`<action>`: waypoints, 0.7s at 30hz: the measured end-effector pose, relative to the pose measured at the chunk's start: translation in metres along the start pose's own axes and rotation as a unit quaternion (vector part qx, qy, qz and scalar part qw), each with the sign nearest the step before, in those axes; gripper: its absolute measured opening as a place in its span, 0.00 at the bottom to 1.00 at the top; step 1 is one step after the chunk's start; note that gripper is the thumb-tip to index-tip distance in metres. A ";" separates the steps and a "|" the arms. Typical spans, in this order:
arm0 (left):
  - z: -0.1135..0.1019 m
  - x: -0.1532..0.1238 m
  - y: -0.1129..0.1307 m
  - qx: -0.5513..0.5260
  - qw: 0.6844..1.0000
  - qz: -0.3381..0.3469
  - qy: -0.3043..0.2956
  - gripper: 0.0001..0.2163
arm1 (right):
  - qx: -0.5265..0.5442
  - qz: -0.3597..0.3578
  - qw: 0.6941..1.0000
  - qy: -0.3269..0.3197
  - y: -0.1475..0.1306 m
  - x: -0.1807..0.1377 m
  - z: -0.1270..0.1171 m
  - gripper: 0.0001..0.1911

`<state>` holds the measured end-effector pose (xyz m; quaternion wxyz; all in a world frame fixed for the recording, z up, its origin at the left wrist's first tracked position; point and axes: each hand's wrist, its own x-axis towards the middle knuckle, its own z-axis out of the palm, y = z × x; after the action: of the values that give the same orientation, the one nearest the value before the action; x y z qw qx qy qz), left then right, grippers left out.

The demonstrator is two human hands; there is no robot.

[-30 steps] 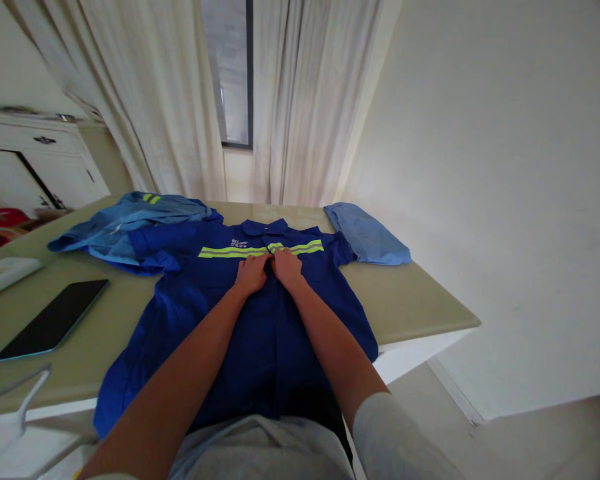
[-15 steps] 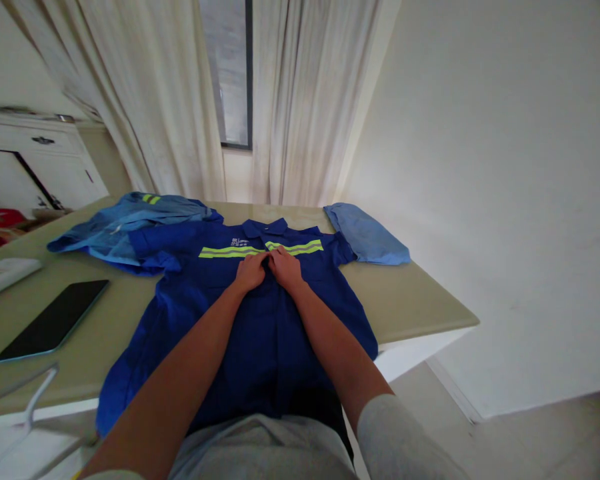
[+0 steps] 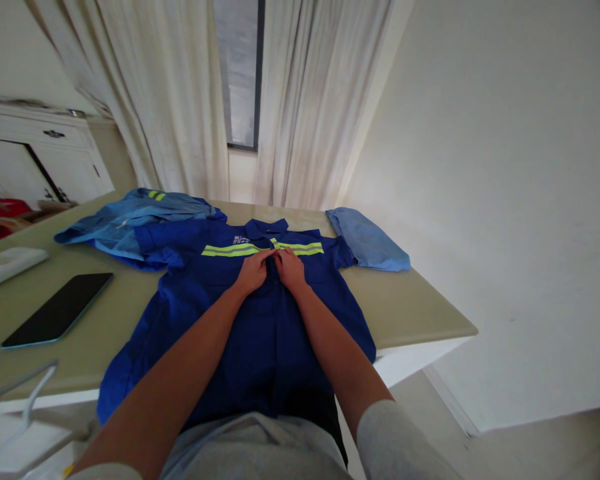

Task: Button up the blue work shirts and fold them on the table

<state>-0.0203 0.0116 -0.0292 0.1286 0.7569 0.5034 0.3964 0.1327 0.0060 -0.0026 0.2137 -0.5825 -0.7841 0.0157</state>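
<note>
A dark blue work shirt (image 3: 260, 327) with a yellow reflective chest stripe (image 3: 227, 250) lies front up on the beige table (image 3: 410, 303). Its hem hangs over the near edge. My left hand (image 3: 253, 270) and my right hand (image 3: 290, 268) sit side by side on the shirt's front placket, just below the stripe. Both have their fingers pinched together on the cloth at the middle seam. The fingertips themselves are partly hidden.
A lighter blue garment (image 3: 130, 223) lies bunched at the back left. A folded light blue piece (image 3: 367, 240) rests at the back right. A dark phone (image 3: 57, 310) lies on the left, near a white object (image 3: 7, 263). The wall and curtains stand close behind.
My hands stay on the placket and have crept slightly up towards the stripe. The camera view has shifted a little to the left.
</note>
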 end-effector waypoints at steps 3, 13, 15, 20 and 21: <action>-0.001 0.001 0.000 -0.013 1.000 -0.018 0.007 0.31 | -0.010 -0.009 1.000 -0.012 0.001 0.000 0.000 0.17; -0.004 0.004 -0.001 -0.047 0.998 -0.026 -0.019 0.27 | 0.011 0.005 1.000 -0.010 0.004 0.001 0.002 0.16; -0.004 0.004 0.002 -0.037 0.999 -0.017 -0.032 0.27 | 0.021 0.028 0.999 -0.002 0.006 0.003 0.004 0.16; -0.002 -0.002 0.008 -0.002 0.999 -0.031 -0.028 0.31 | 0.066 0.077 0.995 0.012 0.013 0.007 0.010 0.13; -0.001 -0.006 0.009 0.028 0.998 -0.055 -0.028 0.31 | 0.077 0.088 0.993 0.016 0.015 0.008 0.010 0.12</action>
<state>-0.0161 0.0021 -0.0259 0.1432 0.7425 0.5509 0.3532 0.1411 0.0202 -0.0135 0.2681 -0.6312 -0.7227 0.0856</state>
